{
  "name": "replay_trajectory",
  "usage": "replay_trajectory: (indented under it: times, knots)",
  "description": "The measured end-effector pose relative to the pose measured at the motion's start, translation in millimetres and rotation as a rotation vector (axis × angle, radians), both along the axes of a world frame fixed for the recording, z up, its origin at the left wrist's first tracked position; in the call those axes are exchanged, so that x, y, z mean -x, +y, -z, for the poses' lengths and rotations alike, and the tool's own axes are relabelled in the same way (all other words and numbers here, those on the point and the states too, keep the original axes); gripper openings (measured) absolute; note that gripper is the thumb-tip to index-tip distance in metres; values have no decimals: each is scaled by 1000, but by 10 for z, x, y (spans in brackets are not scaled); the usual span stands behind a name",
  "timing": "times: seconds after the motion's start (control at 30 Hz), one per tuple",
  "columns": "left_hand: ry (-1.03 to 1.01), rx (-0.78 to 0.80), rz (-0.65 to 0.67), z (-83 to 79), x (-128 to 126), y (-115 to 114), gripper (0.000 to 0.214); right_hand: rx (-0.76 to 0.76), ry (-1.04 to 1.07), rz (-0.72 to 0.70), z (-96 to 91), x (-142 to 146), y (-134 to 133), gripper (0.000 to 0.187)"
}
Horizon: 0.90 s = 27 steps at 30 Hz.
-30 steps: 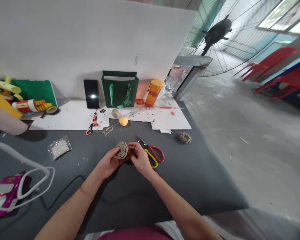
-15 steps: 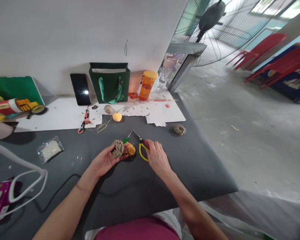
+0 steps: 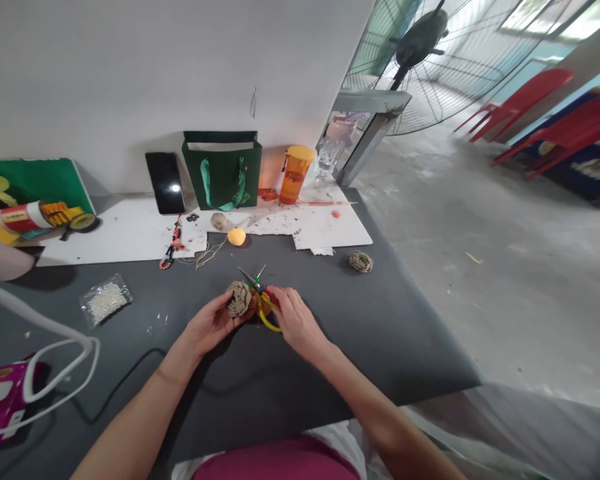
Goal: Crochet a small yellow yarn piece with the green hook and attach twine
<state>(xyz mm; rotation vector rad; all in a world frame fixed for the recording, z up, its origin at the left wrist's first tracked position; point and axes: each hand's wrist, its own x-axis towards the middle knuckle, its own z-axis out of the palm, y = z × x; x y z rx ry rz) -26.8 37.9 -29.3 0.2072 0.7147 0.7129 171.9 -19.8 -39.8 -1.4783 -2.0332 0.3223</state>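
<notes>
My left hand (image 3: 214, 327) is closed around a beige, layered flower (image 3: 239, 299) that seems made of cord or fabric, keeping it just above the dark table. In my right hand (image 3: 300, 323) is a pair of scissors (image 3: 264, 300) with yellow and red handles; the blades point up and left, close beside the flower's right edge. Behind the scissors, partly covered, lie a yellow-orange lump (image 3: 263, 307) and a green-handled tool (image 3: 256, 281) with a thin metal shaft. A similar beige flower (image 3: 361, 261) rests apart at the table's right side.
Along the wall, a white board (image 3: 330, 230) bears a phone (image 3: 165, 183), a green paper bag (image 3: 223, 170) and an orange bottle (image 3: 297, 175). A yellow ball (image 3: 237, 237) with string sits before it. At left are a bead packet (image 3: 106, 300) and a purple device (image 3: 3, 400) with cable.
My right hand has brought the scissors left, from beside the lump to in front of it, close to the flower. My left hand still holds the flower, nearly unmoved.
</notes>
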Motion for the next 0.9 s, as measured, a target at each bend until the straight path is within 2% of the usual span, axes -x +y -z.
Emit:
replay_trajectory:
  times: [0.13, 0.27, 0.37, 0.5, 0.67, 0.9]
  knots:
    - [14, -4, -23, -31, -21, -11, 24, -26, 26, -8, -7, -21, 29, 40]
    - [20, 16, -60, -26, -44, -33, 26, -54, 33, -22, -24, -27, -65, 32]
    - [32, 30, -124, -11, -59, -58, 26, -83, 23, 20, 0, 18, -193, 23]
    - [-28, 51, -144, -5, -63, -64, 27, -74, 26, 87, 44, 147, -310, 19]
    - [-111, 102, -204, -17, -79, -65, 35, -62, -10, 167, 109, 318, -297, 19]
    - [-167, 102, -256, -4, -82, -108, 32, -95, -128, 173, 196, 359, -306, 29]
